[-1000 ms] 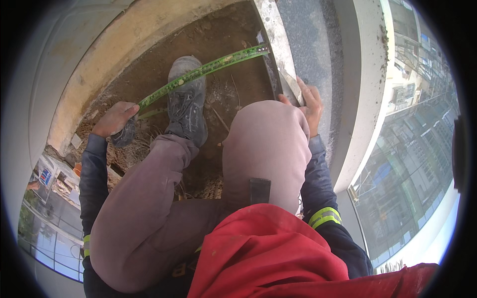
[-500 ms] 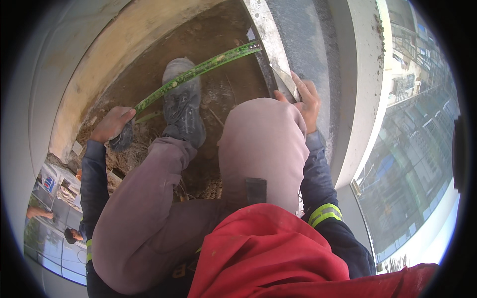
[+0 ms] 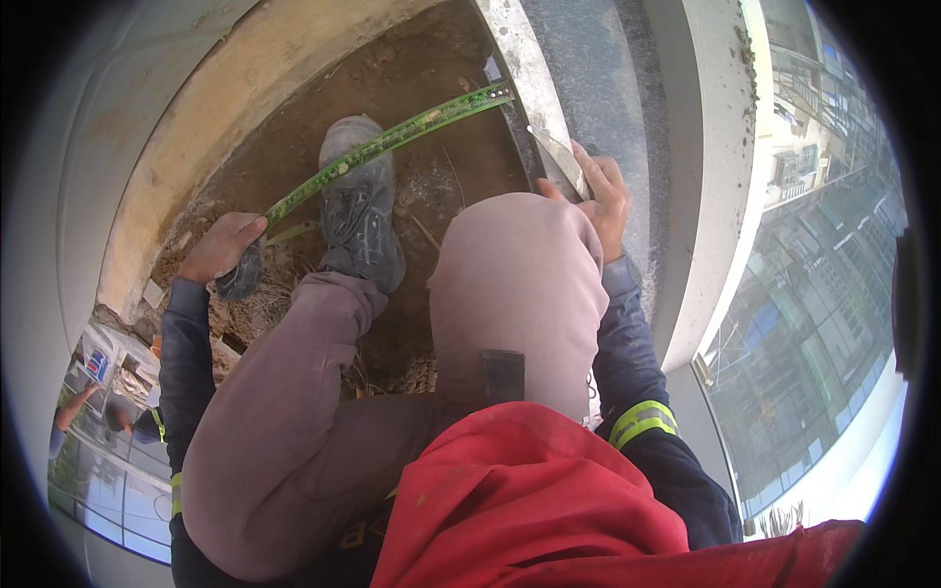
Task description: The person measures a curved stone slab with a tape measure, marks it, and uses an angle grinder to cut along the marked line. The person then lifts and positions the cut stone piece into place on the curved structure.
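The left hand (image 3: 221,245) is closing over the dark case (image 3: 240,279) of a tape measure, fingers curled on top of it, pressing it down onto loose soil (image 3: 412,88). From just beside this hand the green tape (image 3: 392,142) is running out up and to the right, crossing over the toe of a grey shoe (image 3: 361,211) and ending against the stone edge (image 3: 524,73) well away from the hand, close to the other hand.

The right hand (image 3: 598,201) is gripping a flat metal blade (image 3: 557,157), thumb and fingers wrapped round its lower part; the blade is sticking up and to the left out of the hand, lying against the stone edge. The tape's far end is sitting just above and to the left of this hand, near the blade's tip, though whether they are touching cannot be told.

Between the two hands a bent knee in mauve trousers (image 3: 520,284) is rising, hiding part of the right wrist. Dry roots and debris (image 3: 284,314) are lying just below the left hand. A pale curved wall (image 3: 196,118) is bordering the soil above the left hand
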The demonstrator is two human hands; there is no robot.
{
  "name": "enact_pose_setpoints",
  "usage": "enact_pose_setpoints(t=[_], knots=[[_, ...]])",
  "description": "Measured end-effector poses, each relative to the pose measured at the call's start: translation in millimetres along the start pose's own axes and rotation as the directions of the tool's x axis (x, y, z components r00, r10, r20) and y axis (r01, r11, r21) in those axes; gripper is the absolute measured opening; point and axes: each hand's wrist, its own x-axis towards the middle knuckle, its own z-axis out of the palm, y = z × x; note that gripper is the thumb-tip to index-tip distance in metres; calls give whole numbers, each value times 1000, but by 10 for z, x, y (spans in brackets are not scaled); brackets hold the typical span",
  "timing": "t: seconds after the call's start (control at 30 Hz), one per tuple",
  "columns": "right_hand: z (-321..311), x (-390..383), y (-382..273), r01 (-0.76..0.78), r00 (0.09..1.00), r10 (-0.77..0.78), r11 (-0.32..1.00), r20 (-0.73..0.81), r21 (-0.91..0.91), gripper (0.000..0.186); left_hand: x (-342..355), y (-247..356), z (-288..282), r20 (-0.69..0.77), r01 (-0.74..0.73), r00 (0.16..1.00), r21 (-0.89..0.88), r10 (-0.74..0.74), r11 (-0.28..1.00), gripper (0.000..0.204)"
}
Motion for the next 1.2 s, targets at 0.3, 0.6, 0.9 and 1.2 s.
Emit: enact_pose_setpoints(t=[0.3,0.6,0.9,1.2], knots=[[-14,-1,-8,9,1000,-9,1000,3,-10,68,8,6,1,20,-15,1000,-8,15,1000,60],[-49,6,-48,-33,997,32,999,65,10,68,11,-11,2,15,19,1000,9,-19,1000,58],[-18,-16,35,-61,996,58,996,62,60,69,-38,-235,-17,-48,-146,988,66,149,987,61],[-117,-32,-22,-24,996,27,999,87,-36,70,-40,508,115,-679,-376,657,81,328,923,89]])
